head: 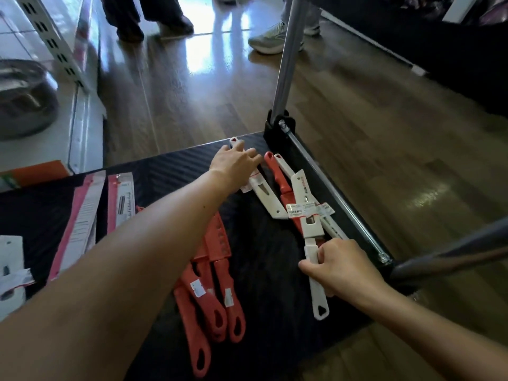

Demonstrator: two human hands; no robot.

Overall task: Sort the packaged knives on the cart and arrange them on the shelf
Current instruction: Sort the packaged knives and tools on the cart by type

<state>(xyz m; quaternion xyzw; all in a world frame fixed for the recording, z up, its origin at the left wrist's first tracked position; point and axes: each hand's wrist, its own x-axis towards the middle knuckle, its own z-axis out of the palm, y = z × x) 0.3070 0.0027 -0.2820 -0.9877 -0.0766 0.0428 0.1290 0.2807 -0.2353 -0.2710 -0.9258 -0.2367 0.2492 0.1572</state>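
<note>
— Where are the knives?
— On the cart (261, 270): red knives (220, 284) near the middle, white ones at the right.
— And the hands?
— Right hand (343, 268) grips a white knife (320, 303). Left hand (233, 163) lies over the far knife (270, 204), grip unclear.

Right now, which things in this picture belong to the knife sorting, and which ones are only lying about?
Belong to the job:
white plastic-sheathed knives (right hand grips one, left hand rests on another); red plastic-handled knives; long pink knife packs; black ribbed cart deck; white shelf base.

Just lying about:
grey round metal pot; orange flat box; bystander's pale sports shoe.
</note>
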